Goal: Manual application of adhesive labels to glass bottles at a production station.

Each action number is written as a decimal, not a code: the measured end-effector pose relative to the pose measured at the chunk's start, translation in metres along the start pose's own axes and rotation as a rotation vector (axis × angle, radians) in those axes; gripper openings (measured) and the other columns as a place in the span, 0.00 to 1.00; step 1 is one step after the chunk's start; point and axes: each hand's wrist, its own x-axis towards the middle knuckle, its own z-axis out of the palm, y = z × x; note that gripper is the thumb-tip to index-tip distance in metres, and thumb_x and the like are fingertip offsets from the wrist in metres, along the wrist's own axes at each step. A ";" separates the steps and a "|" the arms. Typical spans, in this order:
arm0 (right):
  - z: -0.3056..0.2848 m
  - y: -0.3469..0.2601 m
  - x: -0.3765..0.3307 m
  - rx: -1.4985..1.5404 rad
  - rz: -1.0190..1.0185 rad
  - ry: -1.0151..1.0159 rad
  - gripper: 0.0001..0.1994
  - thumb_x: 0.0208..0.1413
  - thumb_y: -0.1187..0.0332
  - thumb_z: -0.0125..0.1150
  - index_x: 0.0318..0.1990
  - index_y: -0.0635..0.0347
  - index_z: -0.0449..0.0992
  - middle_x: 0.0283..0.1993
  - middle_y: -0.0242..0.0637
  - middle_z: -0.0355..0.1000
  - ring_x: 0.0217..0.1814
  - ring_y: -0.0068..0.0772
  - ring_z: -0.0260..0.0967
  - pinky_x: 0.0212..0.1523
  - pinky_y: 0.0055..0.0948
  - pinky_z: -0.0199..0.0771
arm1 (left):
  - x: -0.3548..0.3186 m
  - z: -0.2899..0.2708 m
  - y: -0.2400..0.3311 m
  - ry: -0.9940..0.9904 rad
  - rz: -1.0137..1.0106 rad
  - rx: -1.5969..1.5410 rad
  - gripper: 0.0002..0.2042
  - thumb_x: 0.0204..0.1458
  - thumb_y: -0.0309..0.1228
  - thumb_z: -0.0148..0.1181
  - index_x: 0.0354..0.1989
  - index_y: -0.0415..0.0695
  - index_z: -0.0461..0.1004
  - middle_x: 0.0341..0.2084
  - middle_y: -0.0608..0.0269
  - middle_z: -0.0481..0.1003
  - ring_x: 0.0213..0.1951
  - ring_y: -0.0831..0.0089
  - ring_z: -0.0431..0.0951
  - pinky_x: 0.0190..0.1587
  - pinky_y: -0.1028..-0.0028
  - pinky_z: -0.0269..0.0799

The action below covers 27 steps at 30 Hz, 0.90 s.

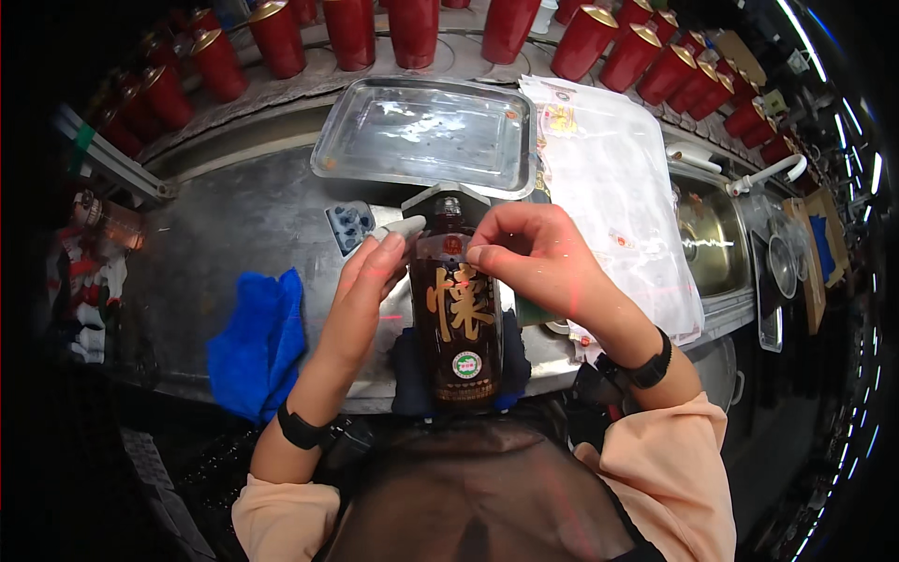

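Left of the pinched right hand, contents unclear, the dark glass bottle is best steadied by the unclenched left hand.

Grey metal worktable, steel sink, white strip lights, dark surroundings.

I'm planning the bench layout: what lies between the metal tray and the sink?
In the head view, white sheets lie between the metal tray and the sink.
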 end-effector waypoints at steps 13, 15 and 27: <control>-0.011 0.031 0.011 0.035 0.099 0.032 0.07 0.53 0.70 0.60 0.29 0.65 0.74 0.24 0.26 0.69 0.27 0.13 0.61 0.28 0.20 0.64 | 0.018 0.013 -0.005 0.067 -0.038 -0.114 0.21 0.56 0.27 0.59 0.58 0.36 0.66 0.48 0.54 0.75 0.52 0.71 0.74 0.57 0.72 0.68; -0.012 0.039 0.007 0.074 0.081 0.064 0.07 0.55 0.70 0.61 0.30 0.64 0.74 0.26 0.26 0.70 0.29 0.14 0.63 0.31 0.19 0.65 | 0.016 0.013 -0.005 0.073 -0.064 -0.142 0.21 0.57 0.27 0.59 0.59 0.36 0.66 0.49 0.54 0.75 0.52 0.72 0.74 0.57 0.72 0.68; 0.011 0.062 0.015 0.332 0.014 0.228 0.14 0.53 0.67 0.71 0.37 0.60 0.69 0.33 0.25 0.61 0.34 0.11 0.55 0.30 0.13 0.61 | 0.018 0.012 -0.006 0.036 -0.114 -0.177 0.22 0.59 0.29 0.57 0.60 0.35 0.64 0.51 0.53 0.74 0.53 0.73 0.73 0.57 0.71 0.67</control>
